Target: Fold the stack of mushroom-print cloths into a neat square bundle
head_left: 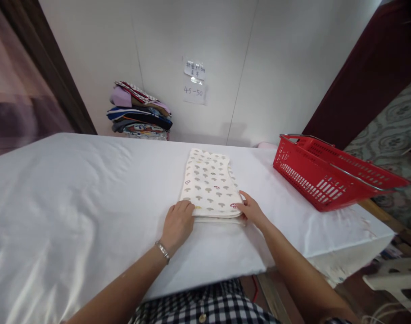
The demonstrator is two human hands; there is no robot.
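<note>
A folded cream cloth point(210, 184) printed with small grey mushrooms lies in layers on the white-covered table point(134, 180). At its near left corner my left hand point(178, 224), with a metal bracelet on the wrist, has its fingers closed on the edge. My right hand point(253, 210) pinches the near right corner, thumb on top and fingers at the side and underneath. The near edge shows more than one layer, slightly apart. What kind of garment or cloth it is, I cannot tell.
A red plastic basket point(313, 175) with metal handles stands on the right of the table. Several folded clothes point(141, 110) are stacked against the wall at the back left. Paper notes point(194, 83) are taped to the wall. A white stool point(394, 279) stands at the lower right.
</note>
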